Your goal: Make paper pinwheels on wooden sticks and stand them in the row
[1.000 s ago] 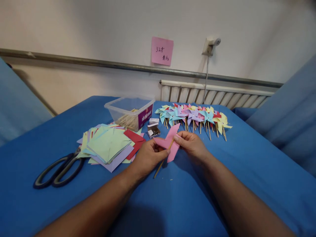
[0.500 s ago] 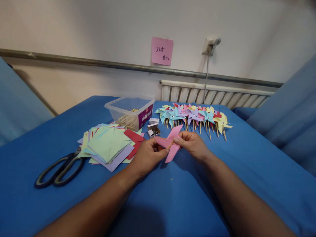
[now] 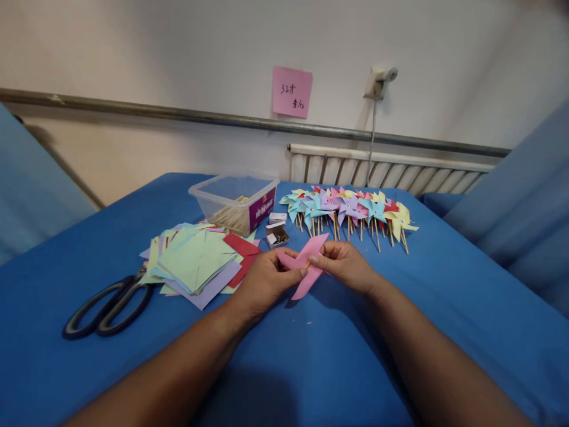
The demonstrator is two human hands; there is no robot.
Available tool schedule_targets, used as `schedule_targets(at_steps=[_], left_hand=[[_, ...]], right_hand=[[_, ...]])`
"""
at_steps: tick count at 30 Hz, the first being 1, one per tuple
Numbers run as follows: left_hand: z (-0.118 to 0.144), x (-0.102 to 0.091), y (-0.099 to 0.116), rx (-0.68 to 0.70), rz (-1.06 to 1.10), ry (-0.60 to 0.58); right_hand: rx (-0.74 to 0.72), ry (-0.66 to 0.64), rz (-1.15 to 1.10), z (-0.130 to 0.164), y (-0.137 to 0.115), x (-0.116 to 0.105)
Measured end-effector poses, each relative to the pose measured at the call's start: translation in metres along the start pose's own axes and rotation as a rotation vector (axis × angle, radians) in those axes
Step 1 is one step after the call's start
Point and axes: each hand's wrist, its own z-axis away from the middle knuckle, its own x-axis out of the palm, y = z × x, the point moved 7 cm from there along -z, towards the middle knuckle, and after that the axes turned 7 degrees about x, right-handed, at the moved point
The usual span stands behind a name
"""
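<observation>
Since left hand (9 o'clock) and right hand (3) pinch that pink paper pinwheel, oversqueezing could crease it, ngl.

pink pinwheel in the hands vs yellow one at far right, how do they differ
The pink pinwheel is held by the left hand and right hand; no hand touches the yellow pinwheel. The pink pinwheel shows only a short bit of stick, the yellow pinwheel a longer length. A shiny dot shows at the yellow pinwheel's middle, none on the pink pinwheel. Both have pointed blades.
</observation>
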Motion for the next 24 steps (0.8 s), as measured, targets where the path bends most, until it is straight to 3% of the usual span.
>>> schedule_targets(at_steps=[11,21,24], left_hand=[[0.002,0.005,0.007,-0.009,-0.027,-0.024],[0.006,0.013,0.008,-0.124,0.032,-0.173],[0.006,0.013,0.006,-0.151,0.121,-0.156]], right_hand=[[-0.031,-0.029,-0.070,0.000,-0.001,0.002],[-0.159,0.126,-0.103,0.003,-0.015,-0.031],[-0.177,0.147,-0.110,0.003,-0.017,-0.032]])
